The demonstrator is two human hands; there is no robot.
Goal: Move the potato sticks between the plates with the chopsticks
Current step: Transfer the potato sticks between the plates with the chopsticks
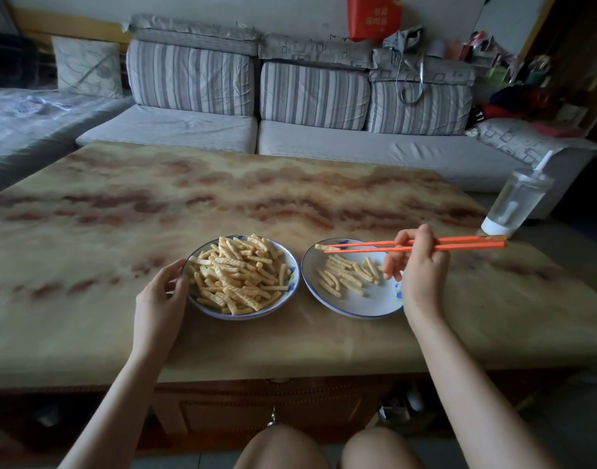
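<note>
Two white plates with blue rims sit side by side near the table's front edge. The left plate (292, 262) is heaped with potato sticks (241, 275). Several sticks (347, 272) lie scattered on the right plate (371, 304). My right hand (417, 265) grips a pair of orange chopsticks (459, 244), held level with the tips pointing left over the right plate's far rim. One potato stick (322, 247) is pinched between the tips. My left hand (165, 292) curls around the left plate's near-left rim.
A clear plastic bottle (513, 204) with a white base stands at the marbled table's (121, 214) right edge. A grey striped sofa (290, 106) runs behind the table. My knees show below the table's front edge.
</note>
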